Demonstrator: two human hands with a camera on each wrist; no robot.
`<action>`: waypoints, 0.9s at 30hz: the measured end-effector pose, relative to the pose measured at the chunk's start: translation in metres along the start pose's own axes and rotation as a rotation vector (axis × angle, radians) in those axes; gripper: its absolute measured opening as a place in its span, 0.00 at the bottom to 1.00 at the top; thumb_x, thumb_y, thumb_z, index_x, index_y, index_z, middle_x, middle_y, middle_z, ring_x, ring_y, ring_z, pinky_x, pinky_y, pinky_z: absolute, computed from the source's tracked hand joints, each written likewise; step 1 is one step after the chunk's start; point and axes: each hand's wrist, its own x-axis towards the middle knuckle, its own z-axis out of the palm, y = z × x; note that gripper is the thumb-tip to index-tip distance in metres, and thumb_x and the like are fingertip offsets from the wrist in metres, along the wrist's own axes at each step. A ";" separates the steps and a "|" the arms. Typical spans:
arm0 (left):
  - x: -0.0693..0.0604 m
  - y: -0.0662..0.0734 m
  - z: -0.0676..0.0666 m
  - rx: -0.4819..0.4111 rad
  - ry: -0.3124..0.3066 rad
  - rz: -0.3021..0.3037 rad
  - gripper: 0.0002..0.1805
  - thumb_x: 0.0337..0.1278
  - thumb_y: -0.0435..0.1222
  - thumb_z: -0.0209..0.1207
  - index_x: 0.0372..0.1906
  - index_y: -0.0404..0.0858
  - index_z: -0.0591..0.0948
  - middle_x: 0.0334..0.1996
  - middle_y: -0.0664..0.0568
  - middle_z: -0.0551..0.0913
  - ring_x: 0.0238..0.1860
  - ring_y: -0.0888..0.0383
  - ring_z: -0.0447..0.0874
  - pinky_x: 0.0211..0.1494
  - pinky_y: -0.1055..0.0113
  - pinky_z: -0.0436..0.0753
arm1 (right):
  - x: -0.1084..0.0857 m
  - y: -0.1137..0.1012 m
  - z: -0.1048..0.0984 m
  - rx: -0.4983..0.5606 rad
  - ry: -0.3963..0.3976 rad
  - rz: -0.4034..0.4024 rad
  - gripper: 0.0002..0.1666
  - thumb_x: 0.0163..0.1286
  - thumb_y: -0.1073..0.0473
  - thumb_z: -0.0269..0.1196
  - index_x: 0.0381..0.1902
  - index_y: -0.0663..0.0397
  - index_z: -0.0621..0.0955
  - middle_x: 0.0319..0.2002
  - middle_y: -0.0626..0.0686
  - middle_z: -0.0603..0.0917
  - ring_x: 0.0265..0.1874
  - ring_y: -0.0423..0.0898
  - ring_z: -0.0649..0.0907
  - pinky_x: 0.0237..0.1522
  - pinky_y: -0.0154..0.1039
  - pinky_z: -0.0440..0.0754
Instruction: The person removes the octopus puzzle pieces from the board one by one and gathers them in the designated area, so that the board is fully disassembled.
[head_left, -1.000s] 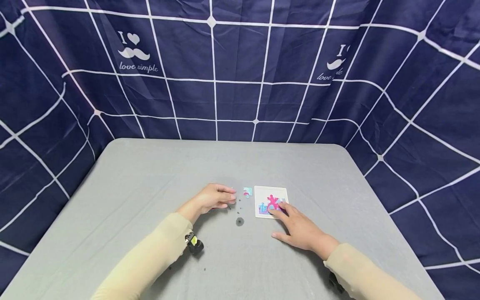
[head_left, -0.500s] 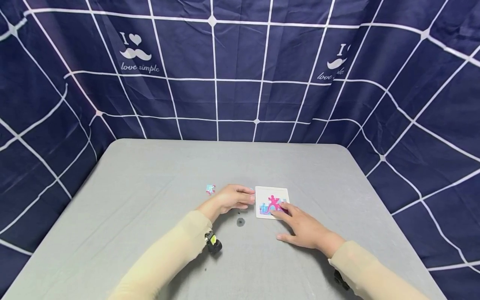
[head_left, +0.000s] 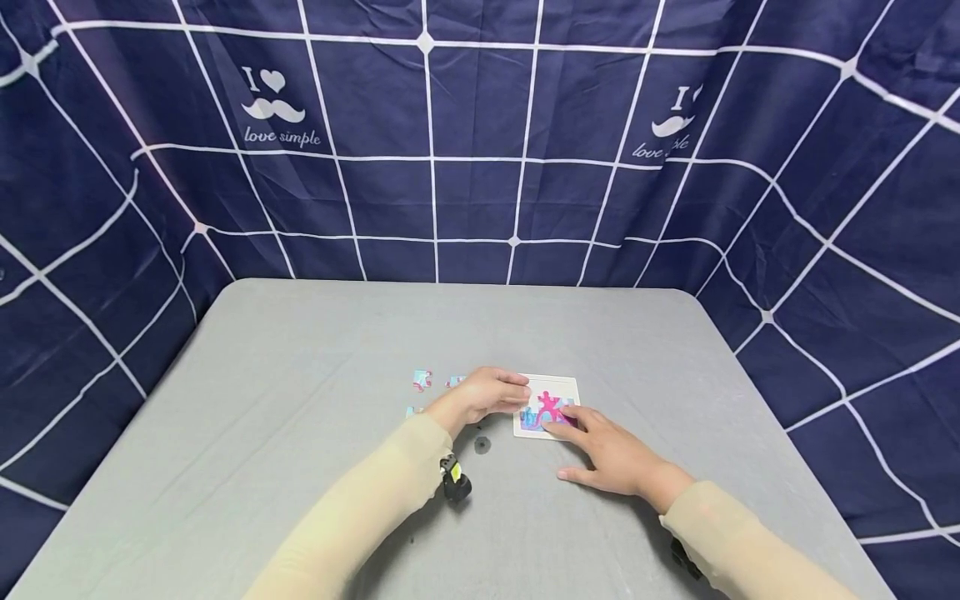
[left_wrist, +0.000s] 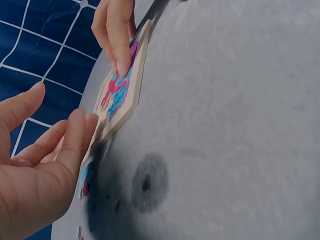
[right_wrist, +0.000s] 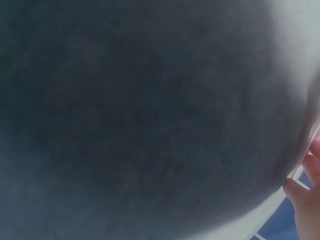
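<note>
My left hand [head_left: 491, 392] hovers at the left edge of a small white puzzle tray [head_left: 558, 385]. Its thumb stands apart from the fingers in the left wrist view, and nothing shows between them. Inside the tray, joined pink, blue and purple jigsaw pieces [head_left: 550, 407] fill the near part. My right hand [head_left: 618, 457] rests fingertips on these pieces at the tray's right side, fingers extended. Under the left hand, close to the tray, a loose jigsaw piece [left_wrist: 85, 181] lies partly hidden. The right wrist view shows mostly dark cloth, with the hand cut off at its edge.
More loose jigsaw pieces [head_left: 422, 380] lie left of the tray, some partly covered by my left arm. A dark round stain [head_left: 482, 445] marks the grey tabletop [head_left: 360, 333]. A blue checked curtain [head_left: 472, 200] hangs behind and at both sides.
My left hand has moved right, from over the loose pieces to the tray's left edge, uncovering pieces on its left. The right hand stays on the puzzle.
</note>
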 end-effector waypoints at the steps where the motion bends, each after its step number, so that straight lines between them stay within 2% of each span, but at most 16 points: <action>1: 0.001 0.000 0.001 0.000 0.004 -0.001 0.21 0.59 0.25 0.59 0.57 0.22 0.73 0.49 0.35 0.80 0.49 0.46 0.81 0.50 0.62 0.82 | 0.000 0.000 0.001 -0.002 0.000 0.002 0.41 0.61 0.33 0.62 0.68 0.42 0.69 0.63 0.58 0.68 0.62 0.56 0.68 0.60 0.54 0.70; 8: 0.008 -0.001 0.004 -0.034 0.020 -0.021 0.20 0.61 0.26 0.57 0.56 0.20 0.72 0.49 0.33 0.80 0.52 0.44 0.80 0.50 0.63 0.82 | 0.000 0.000 0.003 0.009 0.007 0.017 0.41 0.61 0.32 0.62 0.68 0.41 0.69 0.63 0.58 0.67 0.62 0.56 0.68 0.61 0.55 0.69; 13: 0.013 -0.002 0.006 -0.053 0.025 -0.044 0.16 0.59 0.26 0.59 0.50 0.20 0.76 0.44 0.34 0.82 0.47 0.46 0.82 0.47 0.65 0.83 | -0.001 0.000 0.003 0.016 0.008 0.027 0.41 0.61 0.32 0.61 0.68 0.41 0.69 0.64 0.58 0.67 0.63 0.57 0.67 0.60 0.56 0.69; 19: 0.013 -0.001 0.011 -0.021 0.029 -0.051 0.13 0.60 0.28 0.60 0.46 0.22 0.79 0.40 0.38 0.84 0.43 0.50 0.84 0.44 0.67 0.84 | -0.001 0.002 0.004 0.011 0.015 0.023 0.42 0.61 0.31 0.60 0.68 0.42 0.70 0.64 0.58 0.67 0.63 0.57 0.67 0.60 0.57 0.69; 27: 0.013 0.001 0.018 -0.005 0.069 -0.052 0.15 0.62 0.30 0.58 0.49 0.23 0.78 0.42 0.38 0.84 0.43 0.51 0.84 0.41 0.70 0.84 | -0.003 0.004 0.004 0.016 0.032 0.014 0.41 0.60 0.32 0.62 0.67 0.43 0.71 0.64 0.59 0.67 0.62 0.57 0.68 0.60 0.56 0.69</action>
